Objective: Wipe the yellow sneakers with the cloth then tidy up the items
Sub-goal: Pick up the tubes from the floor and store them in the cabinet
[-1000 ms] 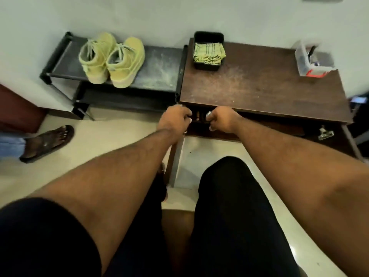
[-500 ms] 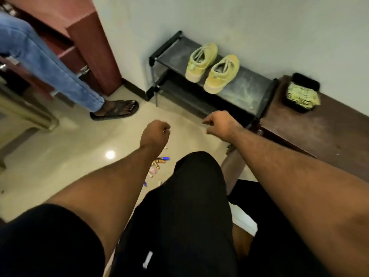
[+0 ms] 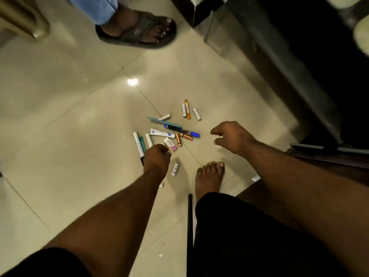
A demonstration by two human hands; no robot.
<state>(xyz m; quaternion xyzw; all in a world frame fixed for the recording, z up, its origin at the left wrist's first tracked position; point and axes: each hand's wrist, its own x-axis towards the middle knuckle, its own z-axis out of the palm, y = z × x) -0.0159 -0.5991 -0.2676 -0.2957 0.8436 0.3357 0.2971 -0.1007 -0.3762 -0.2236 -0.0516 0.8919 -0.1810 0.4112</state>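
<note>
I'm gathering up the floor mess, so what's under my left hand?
The left hand covers the lower ends of the white and teal pens and an eraser's corner. Anything else beneath is hidden.

Both forearms are bare from the elbow down, with fine dark hair along them. A black short sleeve [image 3: 40, 264] covers the left upper arm at the lower edge of the view. The left hand [image 3: 156, 157] and right hand [image 3: 232, 136] wear no rings, watch or gloves. Black trousers [image 3: 249, 236] cover the leg, ending above a bare foot [image 3: 209, 176] with no shoe or sock.
</note>
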